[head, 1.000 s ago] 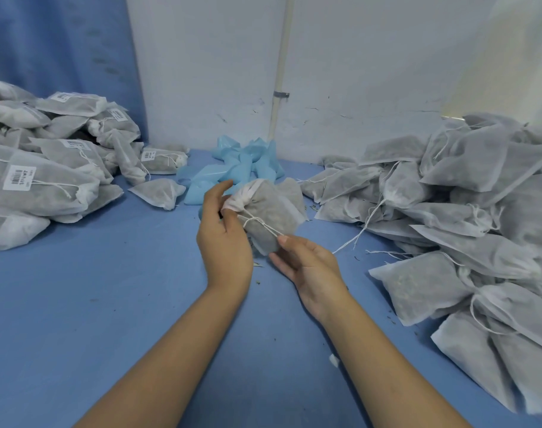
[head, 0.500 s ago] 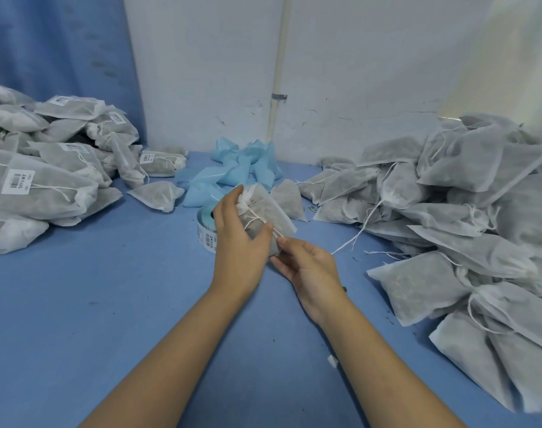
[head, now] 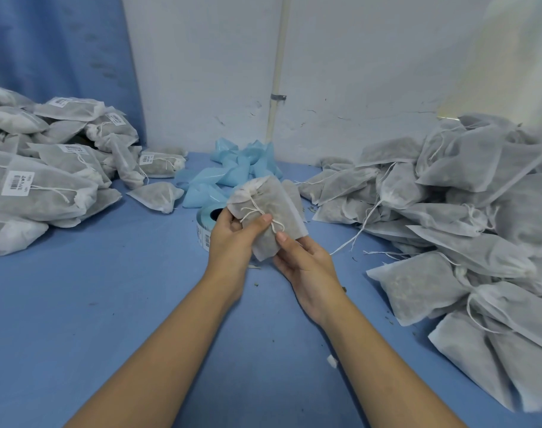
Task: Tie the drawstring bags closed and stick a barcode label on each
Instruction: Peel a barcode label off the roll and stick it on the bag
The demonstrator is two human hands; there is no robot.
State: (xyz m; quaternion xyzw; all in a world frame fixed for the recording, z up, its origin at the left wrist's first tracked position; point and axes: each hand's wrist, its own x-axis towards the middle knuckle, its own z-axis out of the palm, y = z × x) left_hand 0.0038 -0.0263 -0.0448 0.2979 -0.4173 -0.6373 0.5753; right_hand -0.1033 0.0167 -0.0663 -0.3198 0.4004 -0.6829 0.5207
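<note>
1. Presently, in the head view, the left hand (head: 232, 242) grips the upper part of a grey drawstring bag (head: 279, 199), with its thumb pressed across the front. The right hand (head: 306, 261) pinches the bag's lower corner. The bag is held just above the middle of the worktop (head: 109, 304). Its neck is gathered, and the white drawstring (head: 254, 211) trails across the front, apparently knotted.
2. No label shows on this bag. The label roll (head: 204, 227) sits on the worktop, partly hidden behind the left hand.
3. The labelled heap (head: 47, 186) lies at the left edge and the bare heap (head: 448, 193) at the right edge. Blue backing scraps (head: 232, 174) lie toward the far edge.
4. Several things could go wrong from here:
   - A sticker laid over the loose drawstring would likely lift.
   - The soft, lumpy cloth could crease the barcode.
   - A slack knot might open when the bag is set down.
   - Dropped on the left unlabelled, the bag would be lost among finished ones.
</note>
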